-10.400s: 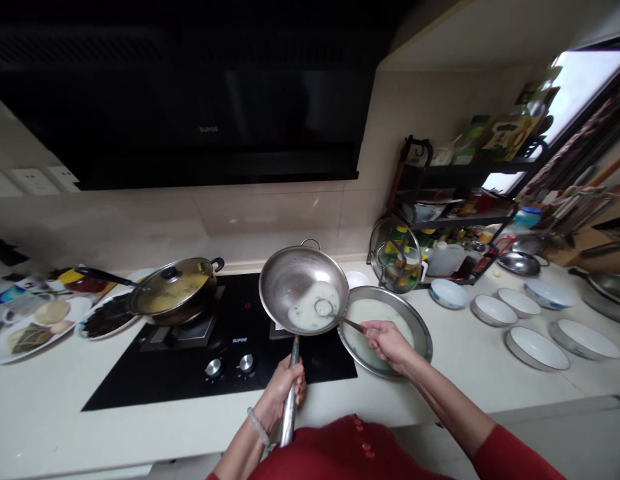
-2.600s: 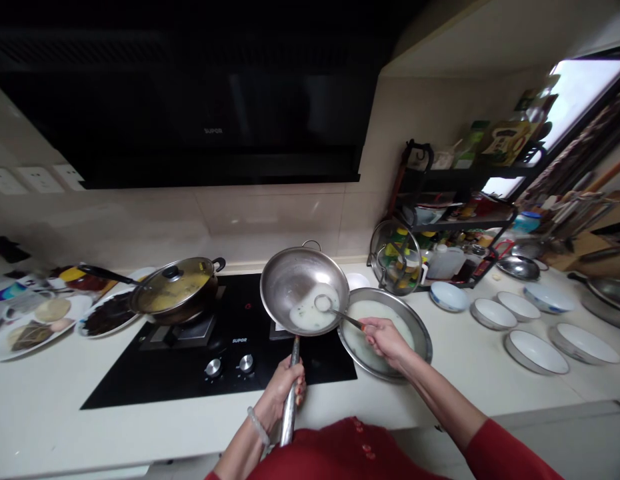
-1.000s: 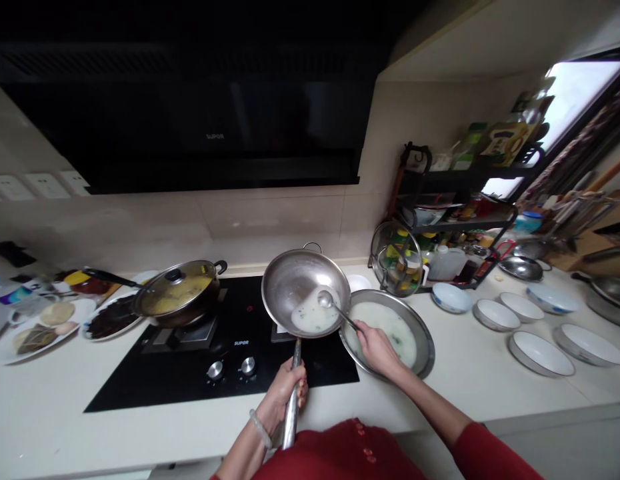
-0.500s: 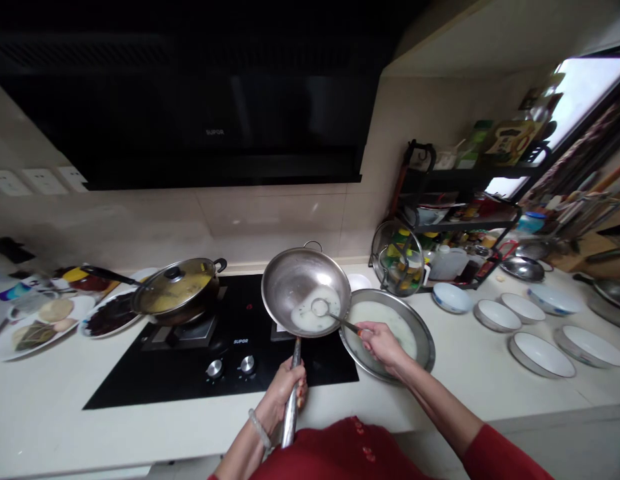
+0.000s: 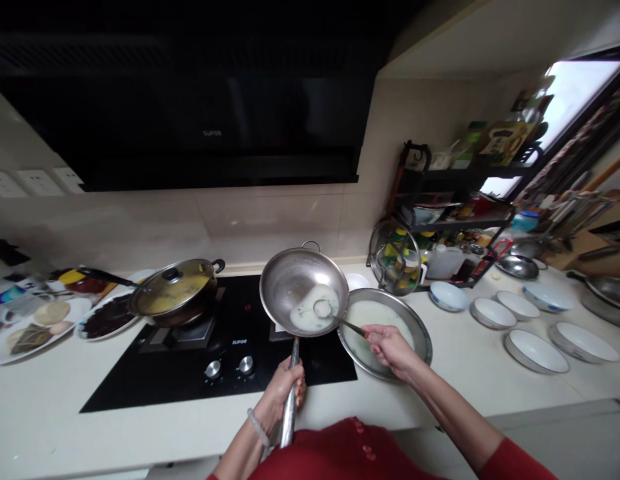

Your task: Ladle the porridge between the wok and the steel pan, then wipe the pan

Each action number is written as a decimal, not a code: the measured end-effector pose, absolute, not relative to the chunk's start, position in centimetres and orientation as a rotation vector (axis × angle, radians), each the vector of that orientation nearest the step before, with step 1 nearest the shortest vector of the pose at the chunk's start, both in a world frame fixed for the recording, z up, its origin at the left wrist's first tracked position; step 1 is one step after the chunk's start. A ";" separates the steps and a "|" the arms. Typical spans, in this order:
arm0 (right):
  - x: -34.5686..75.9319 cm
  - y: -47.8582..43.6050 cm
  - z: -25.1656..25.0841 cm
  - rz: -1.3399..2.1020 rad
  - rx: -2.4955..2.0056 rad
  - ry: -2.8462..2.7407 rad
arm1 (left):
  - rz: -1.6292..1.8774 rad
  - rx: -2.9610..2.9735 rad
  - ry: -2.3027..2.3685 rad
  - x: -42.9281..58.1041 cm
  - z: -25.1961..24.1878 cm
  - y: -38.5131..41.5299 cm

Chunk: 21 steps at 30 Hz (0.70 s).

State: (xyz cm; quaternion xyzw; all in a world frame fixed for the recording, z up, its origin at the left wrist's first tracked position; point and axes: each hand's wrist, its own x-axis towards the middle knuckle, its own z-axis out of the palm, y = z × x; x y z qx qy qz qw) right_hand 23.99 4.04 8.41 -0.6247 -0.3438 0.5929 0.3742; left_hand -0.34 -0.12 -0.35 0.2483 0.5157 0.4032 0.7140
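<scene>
My left hand is closed round the long handle of a steel wok, which is lifted and tilted to the right over the black hob. A little white soup pools in the wok's low side. My right hand grips a metal ladle whose bowl rests in that soup. Beside the wok, on the counter, a wide steel basin holds more of the white soup; my right hand hovers over it.
A lidded pan stands on the left burner, plates of food further left. Several white bowls sit on the counter to the right. A glass lid leans against a black spice rack.
The ladle's bowl has gone from raised at the wok's edge a second ago back down into the soup. The wok stays tilted, and the pool of soup is smaller than ten seconds ago.
</scene>
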 end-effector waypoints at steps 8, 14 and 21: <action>28.2 1.9 9.6 1.507 -1.524 -0.774 | 0.909 0.551 1.128 -0.3 -0.2 -0.1; 32.4 -0.3 6.9 1.146 -1.694 -1.033 | 0.895 0.542 1.135 -0.4 -0.2 -0.1; 35.8 -3.0 1.0 0.041 -1.764 -1.778 | 0.901 0.533 1.142 -0.3 -0.1 -0.1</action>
